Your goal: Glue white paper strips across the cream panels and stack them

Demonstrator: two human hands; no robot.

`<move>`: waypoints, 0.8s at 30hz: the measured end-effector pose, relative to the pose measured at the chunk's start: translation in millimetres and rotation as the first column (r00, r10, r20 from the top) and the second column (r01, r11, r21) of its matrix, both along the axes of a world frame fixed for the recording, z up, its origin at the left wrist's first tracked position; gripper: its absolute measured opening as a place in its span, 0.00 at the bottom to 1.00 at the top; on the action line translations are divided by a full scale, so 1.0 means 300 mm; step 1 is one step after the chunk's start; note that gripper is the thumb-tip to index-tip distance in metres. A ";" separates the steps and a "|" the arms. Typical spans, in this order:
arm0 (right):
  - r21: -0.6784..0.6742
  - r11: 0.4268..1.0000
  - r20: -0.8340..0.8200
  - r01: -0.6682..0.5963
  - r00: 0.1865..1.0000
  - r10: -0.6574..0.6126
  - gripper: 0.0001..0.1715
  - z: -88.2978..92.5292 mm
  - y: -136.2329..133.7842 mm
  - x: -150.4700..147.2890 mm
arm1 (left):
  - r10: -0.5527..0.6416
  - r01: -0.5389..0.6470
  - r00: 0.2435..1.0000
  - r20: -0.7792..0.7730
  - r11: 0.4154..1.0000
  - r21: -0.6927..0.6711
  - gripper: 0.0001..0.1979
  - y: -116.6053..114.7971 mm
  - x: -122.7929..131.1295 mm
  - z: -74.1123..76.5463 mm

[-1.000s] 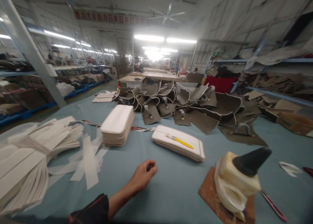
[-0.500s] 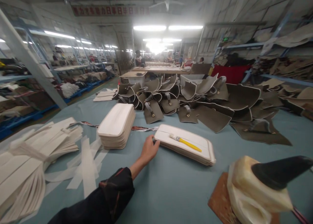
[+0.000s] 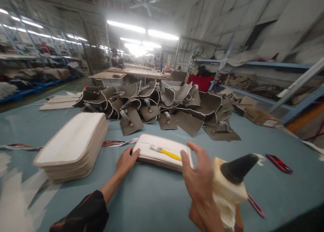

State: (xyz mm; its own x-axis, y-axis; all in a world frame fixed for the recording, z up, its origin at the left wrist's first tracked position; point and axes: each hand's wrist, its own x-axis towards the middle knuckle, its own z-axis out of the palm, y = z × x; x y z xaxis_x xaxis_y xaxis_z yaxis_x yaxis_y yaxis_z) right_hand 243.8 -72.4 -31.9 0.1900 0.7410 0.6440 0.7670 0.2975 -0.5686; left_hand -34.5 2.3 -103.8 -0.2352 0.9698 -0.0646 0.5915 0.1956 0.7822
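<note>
A short stack of white padded panels point(image 3: 145, 140) with rounded corners lies on the blue-green table. Around its left end, my left hand point(image 3: 126, 160) is closed, with the thumb at the top edge. My right hand point(image 3: 199, 174), slightly blurred, grips the right end, its thumb and forefinger at the near and far sides of the corner. On the top panel rests a yellow-handled brush point(image 3: 169, 153), its pale bristles pointing left. The brush's handle tip reaches close to my right thumb. A taller stack of similar panels point(image 3: 73, 137) stands to the left.
Olive-brown bag pieces point(image 3: 131, 120) with wrapped handles heap along the far side. A cream container with a black cone point(image 3: 239, 169) stands beside my right hand. Farther right lie a red phone-like object point(image 3: 279, 163) and a pink tool point(image 3: 256, 205). Pale strips point(image 3: 15, 195) lie at lower left.
The view has swung right. My right hand has come into view and taken the stack's right end. My left hand stays at the left end.
</note>
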 end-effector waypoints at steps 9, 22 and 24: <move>-0.380 0.924 0.403 -0.047 0.891 0.211 0.12 -0.197 0.138 0.046 | 0.088 -0.068 0.983 -0.163 0.990 0.127 0.24 -0.079 0.061 -0.010; -0.611 0.788 0.574 -0.080 0.640 0.511 0.06 0.025 0.263 0.043 | 0.116 -0.077 0.969 -0.220 0.981 0.177 0.26 -0.082 0.072 -0.029; -0.630 0.771 0.558 -0.092 0.638 0.531 0.10 0.029 0.260 0.029 | 0.111 -0.068 0.967 -0.228 0.980 0.188 0.25 -0.085 0.072 -0.030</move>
